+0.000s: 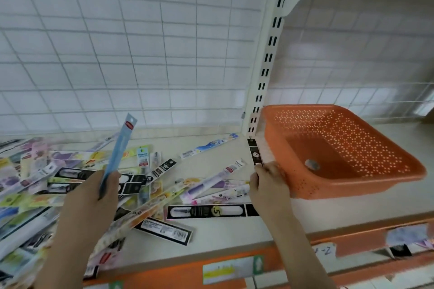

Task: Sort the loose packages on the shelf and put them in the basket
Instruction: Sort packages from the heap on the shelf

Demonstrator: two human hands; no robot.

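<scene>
An orange perforated basket sits on the shelf at the right, tilted, with only a small grey sticker inside. My left hand grips a long blue package and holds it upright above the pile. My right hand is closed on a black package, pressed against the basket's left rim. A heap of several loose long packages covers the left half of the shelf. More lie in the middle, among them a black one with a white window.
The cream shelf board has an orange front strip with price labels. A white wire grid backs the shelf. A slotted upright post stands just behind the basket's left corner, with a bracket and upper shelf above.
</scene>
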